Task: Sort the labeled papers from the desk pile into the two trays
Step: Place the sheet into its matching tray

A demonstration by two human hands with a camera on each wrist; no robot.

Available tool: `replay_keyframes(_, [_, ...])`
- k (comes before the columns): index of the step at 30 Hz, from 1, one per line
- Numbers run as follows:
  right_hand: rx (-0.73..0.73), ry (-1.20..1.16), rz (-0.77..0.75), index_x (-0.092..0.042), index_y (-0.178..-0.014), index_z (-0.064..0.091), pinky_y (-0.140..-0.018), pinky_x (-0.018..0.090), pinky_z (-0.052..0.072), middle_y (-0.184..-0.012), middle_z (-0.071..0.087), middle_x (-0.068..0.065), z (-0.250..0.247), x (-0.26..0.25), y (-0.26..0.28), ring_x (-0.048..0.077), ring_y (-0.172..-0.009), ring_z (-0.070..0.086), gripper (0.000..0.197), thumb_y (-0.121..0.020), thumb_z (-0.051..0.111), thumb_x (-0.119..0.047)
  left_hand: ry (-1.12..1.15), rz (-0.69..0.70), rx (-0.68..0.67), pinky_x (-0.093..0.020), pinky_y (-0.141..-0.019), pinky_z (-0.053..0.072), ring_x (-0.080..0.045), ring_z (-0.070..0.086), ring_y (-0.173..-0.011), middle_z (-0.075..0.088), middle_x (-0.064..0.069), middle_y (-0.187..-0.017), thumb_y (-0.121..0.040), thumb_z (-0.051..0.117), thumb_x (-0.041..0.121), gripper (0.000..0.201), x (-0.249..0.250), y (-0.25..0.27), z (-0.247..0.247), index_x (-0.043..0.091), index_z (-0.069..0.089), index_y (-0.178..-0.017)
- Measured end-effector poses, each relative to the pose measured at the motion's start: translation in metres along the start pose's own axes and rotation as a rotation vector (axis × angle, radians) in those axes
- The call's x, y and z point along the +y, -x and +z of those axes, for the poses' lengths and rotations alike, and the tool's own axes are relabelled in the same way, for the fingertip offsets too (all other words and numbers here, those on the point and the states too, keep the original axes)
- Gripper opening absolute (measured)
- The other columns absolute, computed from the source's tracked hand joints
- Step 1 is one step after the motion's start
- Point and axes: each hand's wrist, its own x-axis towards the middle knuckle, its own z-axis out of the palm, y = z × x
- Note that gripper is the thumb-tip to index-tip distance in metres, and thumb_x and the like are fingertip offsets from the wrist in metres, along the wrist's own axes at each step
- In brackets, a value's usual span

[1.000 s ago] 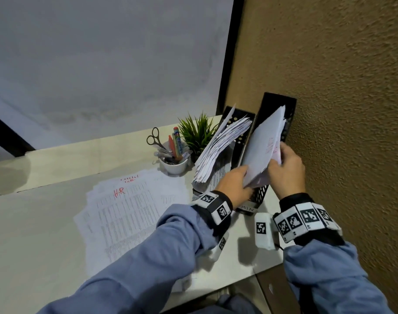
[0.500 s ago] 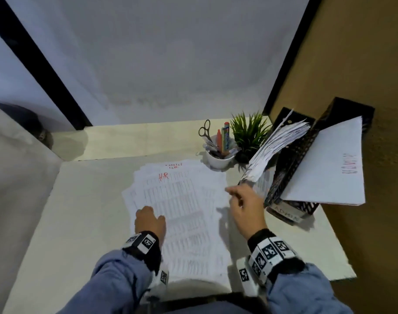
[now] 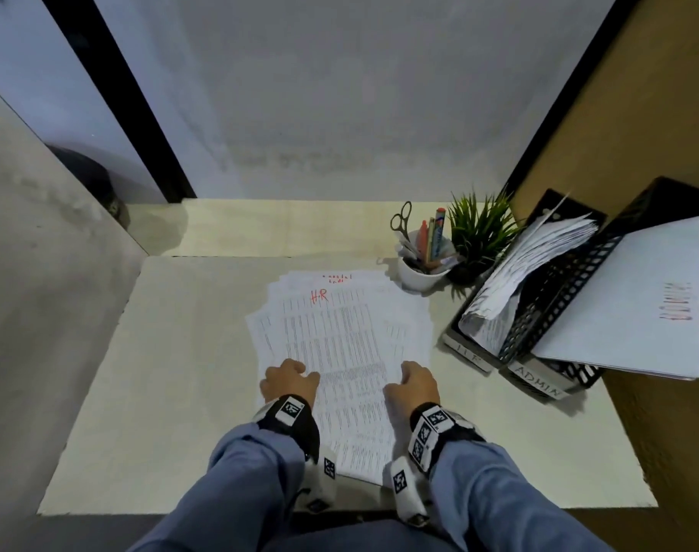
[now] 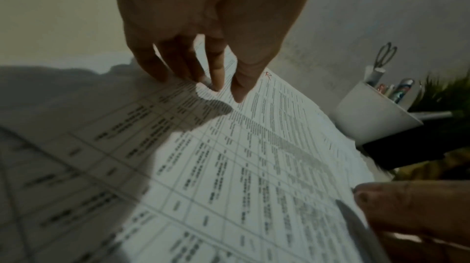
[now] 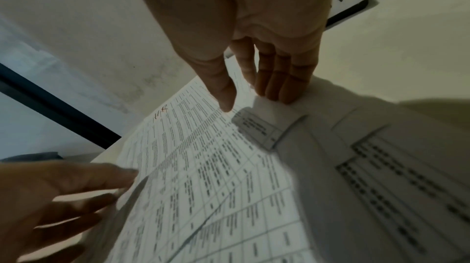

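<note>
The desk pile (image 3: 341, 352) of printed sheets lies mid-desk, and its top sheet (image 3: 351, 340) carries a red "HR" at the far end. My left hand (image 3: 300, 372) pinches this sheet's left edge, thumb on top (image 4: 239, 94). My right hand (image 3: 409, 372) pinches its right edge, thumb above (image 5: 226, 104) and fingers (image 5: 279, 90) beside it. The wrist views show both edges slightly lifted. Two black mesh trays stand at the right. The HR tray (image 3: 469, 354) holds a fanned stack (image 3: 527, 268). The ADMIN tray (image 3: 539, 386) holds sheets (image 3: 634, 308) with red writing.
A white cup (image 3: 419, 272) with scissors and pens and a small green plant (image 3: 479, 229) stand behind the pile, left of the trays. A brown wall (image 3: 638, 113) runs along the desk's right side. The bare desk surface (image 3: 180, 372) stretches to the left.
Both hands left the ADMIN tray, where they had set papers, and came back to the pile. They now hold the HR sheet's two side edges nearer the front.
</note>
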Motion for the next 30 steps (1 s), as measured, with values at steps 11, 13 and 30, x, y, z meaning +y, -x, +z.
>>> replay_keyframes(11, [-0.146,-0.394,0.063,-0.015,-0.047,0.052,-0.049,0.023,0.029,-0.050,0.041,0.003,0.011,-0.001,-0.001,0.016,-0.050,0.038,0.040,-0.069,0.045,0.018,0.269,0.046,0.185,-0.046,-0.102,0.040,-0.030,0.046,-0.122,0.047,-0.009,-0.134,-0.075,0.069,0.019,0.067,-0.012,-0.009,-0.012,0.011,0.038,-0.134])
replay_keyframes(13, [-0.135,-0.469,0.071,-0.016,-0.039,0.054,-0.053,0.031,0.040,-0.053,0.048,0.005,0.010,0.006,-0.006,0.022,-0.058,0.047,0.048,-0.063,0.046,0.024,0.434,0.108,0.168,-0.043,-0.105,0.039,-0.024,0.047,-0.122,0.049,-0.003,-0.133,-0.077,0.065,0.015,0.066,-0.014,-0.012,-0.015,0.014,0.037,-0.137])
replay_keyframes(30, [-0.136,-0.770,0.035,0.023,-0.081,0.055,-0.099,0.061,0.039,-0.111,0.049,0.047,-0.016,-0.011,0.011,0.060,-0.110,0.044,0.011,-0.079,0.044,0.021,0.497,0.231,-0.042,-0.034,-0.081,0.048,-0.028,0.058,-0.090,0.064,-0.009,-0.094,-0.078,0.040,-0.019,0.049,-0.010,-0.032,-0.027,0.014,0.071,-0.057])
